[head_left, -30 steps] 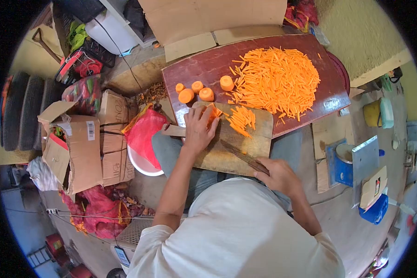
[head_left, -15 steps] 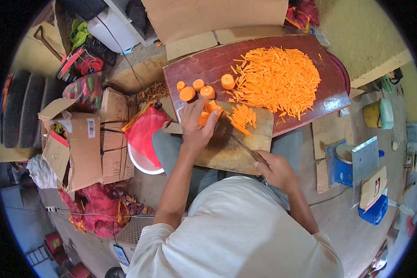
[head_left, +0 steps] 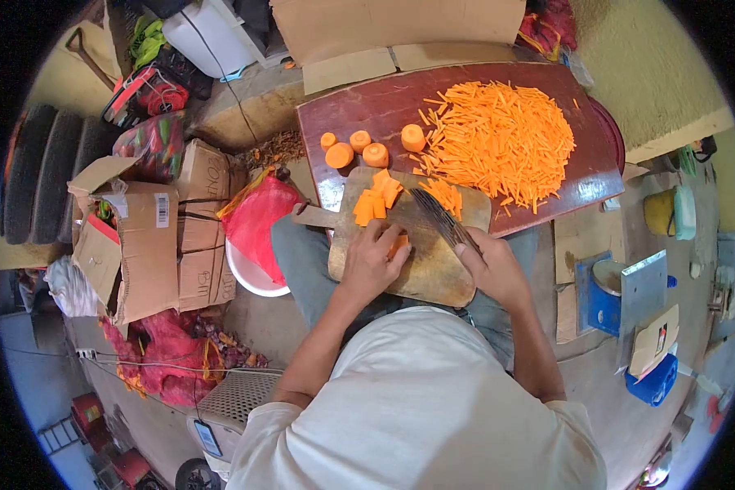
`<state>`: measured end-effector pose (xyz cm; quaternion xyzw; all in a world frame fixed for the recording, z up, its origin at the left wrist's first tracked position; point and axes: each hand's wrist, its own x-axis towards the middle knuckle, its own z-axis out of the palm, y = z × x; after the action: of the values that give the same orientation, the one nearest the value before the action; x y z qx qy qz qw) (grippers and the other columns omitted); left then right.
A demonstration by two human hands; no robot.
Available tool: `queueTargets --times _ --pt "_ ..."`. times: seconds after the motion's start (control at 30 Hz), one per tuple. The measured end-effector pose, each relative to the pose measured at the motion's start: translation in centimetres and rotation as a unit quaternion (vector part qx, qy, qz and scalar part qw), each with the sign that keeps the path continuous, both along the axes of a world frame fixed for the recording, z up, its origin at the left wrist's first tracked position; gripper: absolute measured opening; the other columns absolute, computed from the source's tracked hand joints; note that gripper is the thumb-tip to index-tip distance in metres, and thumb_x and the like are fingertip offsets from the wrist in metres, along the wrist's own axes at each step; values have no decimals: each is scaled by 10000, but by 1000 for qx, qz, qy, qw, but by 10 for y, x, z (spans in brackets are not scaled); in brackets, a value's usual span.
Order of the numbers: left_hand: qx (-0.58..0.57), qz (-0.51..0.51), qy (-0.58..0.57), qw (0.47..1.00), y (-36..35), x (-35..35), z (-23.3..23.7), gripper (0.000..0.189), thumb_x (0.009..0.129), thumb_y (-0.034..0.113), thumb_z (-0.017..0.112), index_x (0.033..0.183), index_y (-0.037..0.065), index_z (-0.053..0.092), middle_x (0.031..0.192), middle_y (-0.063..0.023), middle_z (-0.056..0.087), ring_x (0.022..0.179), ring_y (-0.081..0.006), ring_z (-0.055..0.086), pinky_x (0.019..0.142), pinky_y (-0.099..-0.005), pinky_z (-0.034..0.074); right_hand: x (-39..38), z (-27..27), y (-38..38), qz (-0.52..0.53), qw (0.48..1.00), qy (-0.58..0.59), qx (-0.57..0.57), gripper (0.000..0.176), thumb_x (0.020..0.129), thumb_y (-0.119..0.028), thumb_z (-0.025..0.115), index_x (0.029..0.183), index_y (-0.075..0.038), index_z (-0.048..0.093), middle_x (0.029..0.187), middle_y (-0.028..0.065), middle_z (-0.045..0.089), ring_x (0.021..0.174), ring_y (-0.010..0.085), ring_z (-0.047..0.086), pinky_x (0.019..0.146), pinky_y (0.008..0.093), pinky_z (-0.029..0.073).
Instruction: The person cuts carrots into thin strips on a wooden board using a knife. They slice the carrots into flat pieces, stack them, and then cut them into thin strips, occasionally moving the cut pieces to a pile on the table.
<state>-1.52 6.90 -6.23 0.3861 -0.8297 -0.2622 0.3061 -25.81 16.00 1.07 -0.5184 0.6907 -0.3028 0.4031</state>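
Knife (head_left: 438, 217) gripped by its handle in a person's right hand (head_left: 494, 265), blade slanting forward and leftward over a wooden cutting board (head_left: 433, 278). The left hand (head_left: 370, 261) curls its fingers around one carrot piece (head_left: 398, 243) near the board's middle. The piece lies left of the blade, apart from it, with the left hand the nearer of the two; fingers hide most of its long axis. The blade's tip points toward the board's far edge, beside one loose group of carrot sticks (head_left: 443, 196); contact there is hard to judge. Carrot slabs (head_left: 378, 198), overlapping too much for a sure count, lie by the board's far-left corner. Beyond, on the red counter (head_left: 359, 110), five carrot chunks (head_left: 340, 155) stand toward the left edge, and one heap of shredded carrot (head_left: 502, 147), its strips uncountable, spreads over the right half.
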Motion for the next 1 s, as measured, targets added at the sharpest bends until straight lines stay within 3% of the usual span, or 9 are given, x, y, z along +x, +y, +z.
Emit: queueTargets --times 0.1,0.2,0.3,0.4,0.6,0.7,0.73,1.0 --pt "66 -53 -11 996 1 10 16 445 857 150 858 1264 16 739 1182 -214 680 1052 -426 699 907 -478 590 5 -3 0 5 1000 -7 -11 289 1075 -127 622 1304 45 664 952 216 701 857 271 677 823 415 549" --pt "67 -93 -35 993 1 15 14 450 860 126 853 1278 12 730 1208 -221 681 1086 -435 697 912 -471 603 16 0 -6 -9 999 -7 -51 362 1060 -177 633 1355 32 632 999 312 727 935 491 732 846 498 575" --pt "46 -96 -21 994 -1 16 2 396 880 85 831 1254 7 723 1210 -221 678 1081 -434 697 908 -469 598 18 -6 -6 -41 997 50 -49 378 1066 -123 628 1418 15 627 999 247 716 888 379 705 852 420 564" --pt "54 -75 0 996 1 7 -4 339 901 48 810 1222 -11 716 1172 -222 669 1053 -433 697 886 -472 593 13 2 -3 -18 999 22 -45 415 1055 -172 628 1436 -8 601 1159 346 723 1100 537 708 896 548 574" --pt "3 -44 25 999 7 -17 -13 276 925 51 788 1166 -53 704 1049 -224 608 927 -421 659 812 -477 566 12 10 20 67 996 65 10 516 1046 -219 666 1520 -52 551 1183 309 744 1095 505 727 913 555 590" --pt "-13 -43 29 999 8 -22 -9 247 925 52 773 1126 -71 699 1054 -227 591 914 -415 637 806 -479 549 23 16 34 52 996 62 -30 463 1037 -114 666 1477 5 590 1119 306 738 993 500 734 840 480 587" --pt "-14 -46 27 998 8 -23 -8 244 922 49 769 1118 -76 696 1065 -229 591 925 -416 635 816 -481 547 25 14 39 59 995 70 -33 482 1035 -114 668 1494 -2 576 1134 306 737 1007 501 733 847 490 588" --pt "-32 -99 -59 993 7 -18 -14 448 718 32 817 1138 -56 690 1141 -240 588 1035 -437 616 910 -502 521 34 29 55 115 986 114 41 577 1053 -140 623 1599 -55 456 1259 292 726 1073 513 713 891 582 578"
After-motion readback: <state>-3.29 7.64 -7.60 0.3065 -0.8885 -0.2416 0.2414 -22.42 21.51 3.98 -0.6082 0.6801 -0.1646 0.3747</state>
